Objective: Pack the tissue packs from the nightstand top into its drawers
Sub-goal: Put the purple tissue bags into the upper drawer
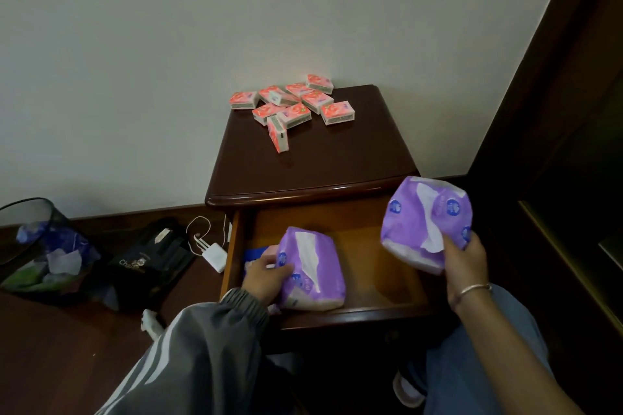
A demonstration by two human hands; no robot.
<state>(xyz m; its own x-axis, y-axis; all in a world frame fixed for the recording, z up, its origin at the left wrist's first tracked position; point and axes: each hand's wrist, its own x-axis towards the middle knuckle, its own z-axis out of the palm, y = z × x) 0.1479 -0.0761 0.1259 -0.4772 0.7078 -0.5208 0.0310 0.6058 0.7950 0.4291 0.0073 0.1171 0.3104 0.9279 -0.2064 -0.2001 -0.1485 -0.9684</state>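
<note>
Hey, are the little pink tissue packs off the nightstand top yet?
No, the small pink tissue packs lie in a loose cluster at the back of the nightstand top.

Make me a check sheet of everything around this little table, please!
Surface: dark glossy nightstand top; its top drawer is pulled open.
Job's things: small pink tissue packs heaped at the back of the top; left purple pack low in the drawer; right purple pack held above the drawer's right side.
Clutter: blue item at the drawer's left edge, mostly hidden.
Hands: left hand grips the left purple pack; right hand grips the right purple pack.
Cables: white cable and white charger on the floor, left of the nightstand.
Surroundings: mesh waste bin, black bag, plain wall.
</note>
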